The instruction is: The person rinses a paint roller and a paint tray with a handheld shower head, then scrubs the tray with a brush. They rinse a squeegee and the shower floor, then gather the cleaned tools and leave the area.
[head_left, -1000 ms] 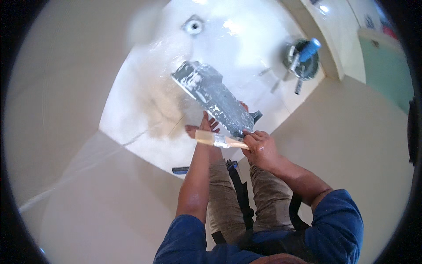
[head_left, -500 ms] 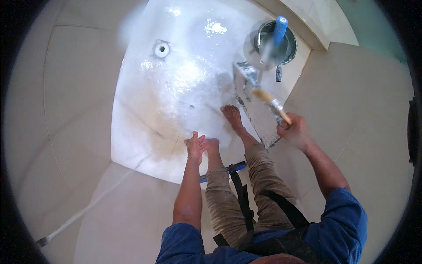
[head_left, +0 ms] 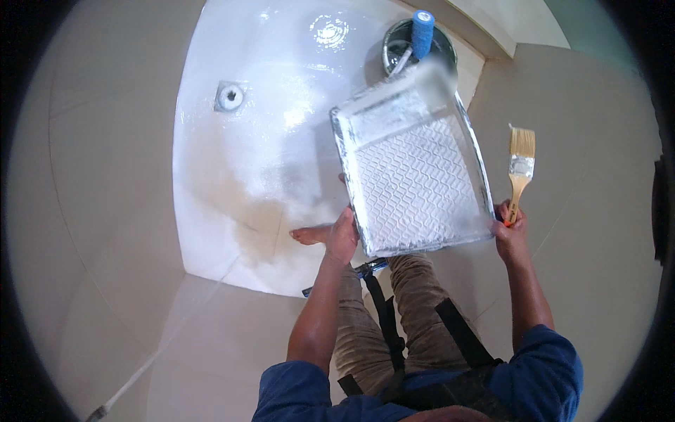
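Head view: the tray (head_left: 415, 176), a ribbed paint tray coated white, is held up in front of the person over the white-painted floor (head_left: 232, 176). The left hand (head_left: 342, 239) grips the tray's near left corner and the right hand (head_left: 510, 235) its near right corner.

Judged from this, the tray could tip and spill, since it is carried only by two corners of one edge. The right hand also holds a brush (head_left: 520, 172), which weakens its hold on the tray. A bare foot (head_left: 309, 234) left of the tray rests on the glossy white area, which looks wet; a slip or a footprint is possible.

The left fingers are curled shut over the tray's rim. The right fingers are closed on the brush handle and the tray's edge together. Beyond the tray's far end, a blue roller (head_left: 422, 32) stands in a bucket (head_left: 394, 42).
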`<state>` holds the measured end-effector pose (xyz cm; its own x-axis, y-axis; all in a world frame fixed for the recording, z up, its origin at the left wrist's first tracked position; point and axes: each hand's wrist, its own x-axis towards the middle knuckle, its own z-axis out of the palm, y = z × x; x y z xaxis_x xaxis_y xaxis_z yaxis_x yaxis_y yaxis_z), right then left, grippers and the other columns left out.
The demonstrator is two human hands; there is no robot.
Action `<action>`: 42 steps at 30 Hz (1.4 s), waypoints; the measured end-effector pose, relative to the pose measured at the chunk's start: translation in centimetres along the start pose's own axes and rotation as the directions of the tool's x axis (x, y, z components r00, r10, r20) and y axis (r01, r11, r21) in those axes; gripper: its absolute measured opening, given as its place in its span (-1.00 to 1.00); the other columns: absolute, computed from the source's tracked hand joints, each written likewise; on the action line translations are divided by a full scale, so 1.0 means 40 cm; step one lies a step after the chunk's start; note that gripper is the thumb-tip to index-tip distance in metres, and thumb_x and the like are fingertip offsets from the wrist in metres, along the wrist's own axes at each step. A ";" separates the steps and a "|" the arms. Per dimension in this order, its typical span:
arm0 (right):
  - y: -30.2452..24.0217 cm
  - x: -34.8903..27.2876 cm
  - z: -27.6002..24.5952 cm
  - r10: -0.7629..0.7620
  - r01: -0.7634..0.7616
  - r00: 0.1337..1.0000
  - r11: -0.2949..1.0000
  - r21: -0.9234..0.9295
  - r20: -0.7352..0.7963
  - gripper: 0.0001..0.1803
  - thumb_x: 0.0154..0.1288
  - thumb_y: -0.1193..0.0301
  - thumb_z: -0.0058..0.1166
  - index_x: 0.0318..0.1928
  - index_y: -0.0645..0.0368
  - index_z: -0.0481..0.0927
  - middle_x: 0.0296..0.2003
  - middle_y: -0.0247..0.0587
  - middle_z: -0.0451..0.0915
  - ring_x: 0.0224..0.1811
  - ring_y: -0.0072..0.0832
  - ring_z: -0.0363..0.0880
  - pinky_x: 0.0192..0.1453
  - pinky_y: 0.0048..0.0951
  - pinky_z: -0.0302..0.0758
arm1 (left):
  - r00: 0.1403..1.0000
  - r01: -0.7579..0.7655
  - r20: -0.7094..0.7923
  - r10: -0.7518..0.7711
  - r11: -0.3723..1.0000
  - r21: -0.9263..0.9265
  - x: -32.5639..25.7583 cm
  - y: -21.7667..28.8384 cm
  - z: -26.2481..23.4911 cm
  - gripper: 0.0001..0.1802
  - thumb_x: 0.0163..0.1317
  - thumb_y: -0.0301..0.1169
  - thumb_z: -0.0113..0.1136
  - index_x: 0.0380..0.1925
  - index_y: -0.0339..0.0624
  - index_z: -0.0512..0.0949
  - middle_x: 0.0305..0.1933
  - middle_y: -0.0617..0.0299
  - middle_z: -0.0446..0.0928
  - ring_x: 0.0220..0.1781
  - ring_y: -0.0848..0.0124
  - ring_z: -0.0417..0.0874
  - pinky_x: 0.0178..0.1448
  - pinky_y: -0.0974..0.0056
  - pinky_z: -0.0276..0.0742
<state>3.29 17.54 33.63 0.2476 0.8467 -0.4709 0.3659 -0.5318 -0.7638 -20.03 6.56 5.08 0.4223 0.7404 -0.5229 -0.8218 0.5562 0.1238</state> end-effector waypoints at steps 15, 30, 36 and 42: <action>-0.183 -0.810 0.891 -0.029 0.059 0.998 0.611 -0.789 0.052 -0.60 0.27 0.15 0.25 -0.41 0.26 0.49 -0.58 -0.15 0.50 -0.55 -0.35 0.48 -0.42 -0.25 0.43 | 0.981 0.120 -0.184 -0.060 0.934 0.337 -1.106 0.781 -0.351 -0.51 0.32 -0.49 0.14 0.25 -0.32 0.37 0.14 0.21 0.54 0.11 0.46 0.53 0.22 0.33 0.42; 0.025 -0.425 0.917 -0.454 0.718 0.696 0.426 -0.551 0.556 -0.74 0.26 0.33 0.15 -0.12 0.21 0.65 -0.41 -0.09 0.50 -0.32 -0.14 0.47 -0.14 -0.17 0.41 | 0.925 -0.114 -0.361 0.115 0.993 0.024 -0.889 0.540 -0.412 -0.36 0.14 -0.69 0.11 0.27 -0.19 0.31 0.25 0.11 0.46 0.32 0.18 0.42 0.43 0.08 0.27; 0.037 0.206 0.815 0.056 -0.111 0.981 0.948 -0.298 -0.187 -0.40 0.40 -0.08 -0.08 0.06 0.23 0.56 -0.02 0.13 0.60 0.00 -0.18 0.61 0.11 -0.14 0.44 | 0.817 -0.188 -0.542 0.195 0.980 0.069 -0.809 0.556 -0.406 -0.41 0.14 -0.69 0.11 0.22 -0.15 0.36 0.19 0.14 0.50 0.25 0.22 0.47 0.40 0.09 0.29; 0.198 0.783 0.661 0.238 -0.305 0.945 0.889 0.343 0.225 -0.55 0.40 0.17 0.05 0.15 0.15 0.39 -0.17 -0.10 0.61 -0.21 -0.30 0.60 -0.11 -0.25 0.52 | 0.781 -0.342 -0.496 0.380 0.924 0.170 -0.597 0.409 -0.324 -0.39 0.16 -0.67 0.10 0.27 -0.21 0.33 0.23 0.14 0.48 0.27 0.22 0.46 0.41 0.10 0.28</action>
<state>-9.75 40.29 1.16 0.1189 0.6775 -0.7259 -0.0578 -0.7251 -0.6862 -48.52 -6.93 8.66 -0.1718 0.6025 -0.7794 -0.8388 0.3254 0.4365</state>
